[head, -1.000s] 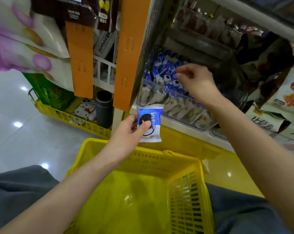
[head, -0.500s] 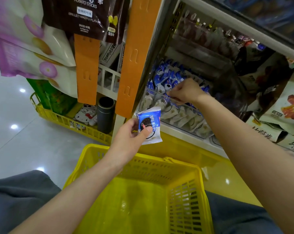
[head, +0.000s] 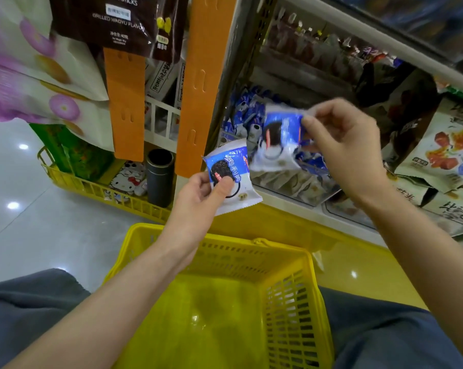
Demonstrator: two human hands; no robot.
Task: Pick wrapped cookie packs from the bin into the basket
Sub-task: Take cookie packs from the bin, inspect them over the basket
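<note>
My left hand (head: 203, 193) pinches a blue and white cookie pack (head: 231, 179) above the far rim of the yellow basket (head: 299, 294). A second, motion-blurred cookie pack (head: 277, 137) hangs from my right hand (head: 342, 147), which pinches its upper right corner just in front of the bin. The clear bin (head: 291, 185) on the shelf holds several more blue and white packs (head: 242, 115). No packs show inside the basket, which rests between my knees.
Orange hanging strips (head: 201, 83) flank the shelf's left side. Snack bags (head: 443, 145) fill the right shelf section. A low yellow tray (head: 102, 193) with a dark cylinder (head: 160, 177) sits on the floor at left. Large bags (head: 39, 62) hang at top left.
My right hand has come out of the bin holding a second cookie pack, moving toward me. My left hand has kept its pack and stayed above the basket's far rim.
</note>
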